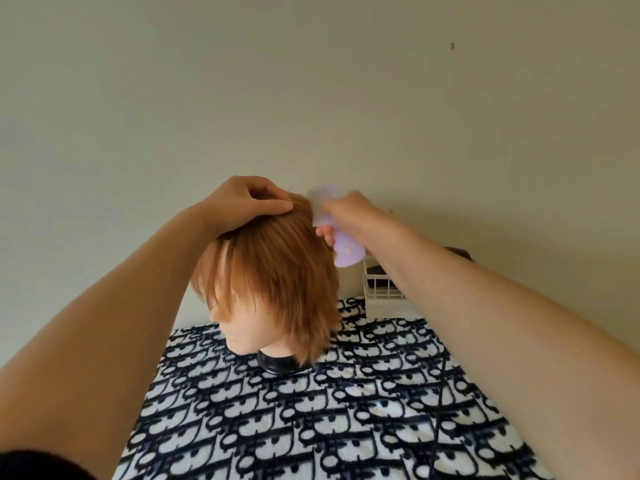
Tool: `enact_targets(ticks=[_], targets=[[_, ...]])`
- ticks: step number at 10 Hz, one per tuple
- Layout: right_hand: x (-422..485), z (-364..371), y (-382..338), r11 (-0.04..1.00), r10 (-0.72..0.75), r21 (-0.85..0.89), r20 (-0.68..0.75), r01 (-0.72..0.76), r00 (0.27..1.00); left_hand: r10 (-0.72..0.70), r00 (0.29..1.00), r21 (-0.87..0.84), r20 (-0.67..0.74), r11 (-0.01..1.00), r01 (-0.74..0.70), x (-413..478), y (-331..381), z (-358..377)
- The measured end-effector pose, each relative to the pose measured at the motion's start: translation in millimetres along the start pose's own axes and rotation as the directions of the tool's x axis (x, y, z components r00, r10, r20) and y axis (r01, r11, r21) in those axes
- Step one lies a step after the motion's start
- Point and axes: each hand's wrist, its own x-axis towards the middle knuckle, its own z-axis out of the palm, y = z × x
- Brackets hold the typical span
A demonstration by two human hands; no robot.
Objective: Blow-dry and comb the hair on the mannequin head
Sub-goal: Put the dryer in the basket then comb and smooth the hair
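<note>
A mannequin head [239, 327] with short ginger hair [280, 271] stands on a black base [278, 363] in the middle of the patterned table. It faces left. My left hand [242, 206] rests on the crown, fingers curved over the hair and pressing it down. My right hand [349, 213] grips a lilac comb [344, 252] at the back right of the crown, its pale teeth against the hair. Part of the comb is hidden by my fingers and blurred.
A black-and-white patterned cloth [346, 427] covers the table. A white wire basket [384, 296] with dark items stands at the back right against the plain wall. A thin black cord [440, 393] runs down the cloth on the right.
</note>
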Motion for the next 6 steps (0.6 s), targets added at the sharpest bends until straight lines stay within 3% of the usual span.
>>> enact_targets(ticks=[1,2,3,4,5,6], targets=[[-2.4,9.8,42.0,0.97,0.242,-0.046,0.118,-0.238,0.963,0.003,1.0,-0.01,-0.019,1.0,-0.003,-2.6,-4.7,-2.4],[-21.7,-4.2,105.3,0.814,0.577,-0.13,0.062,-0.567,0.814,-0.002,0.999,-0.013,-0.041,1.0,0.002,-0.7,-5.0,0.3],[-20.9,-12.9,108.0,0.866,0.493,-0.106,0.024,-0.488,0.87,-0.008,0.999,-0.014,-0.052,1.0,0.007,1.4,-3.7,2.7],[0.7,-9.7,60.8,0.967,0.254,-0.007,-0.009,-0.254,0.967,-0.015,0.999,-0.002,-0.043,1.0,0.014,-0.3,-1.6,4.6],[2.4,-0.7,4.5,0.987,0.138,0.078,0.044,-0.141,0.989,-0.005,0.998,0.009,-0.067,1.0,0.006,-1.3,-1.1,3.2],[12.1,3.1,0.1,0.99,0.117,-0.083,0.066,-0.111,0.991,0.002,0.997,0.016,-0.072,1.0,0.0,-0.8,-1.7,4.2]])
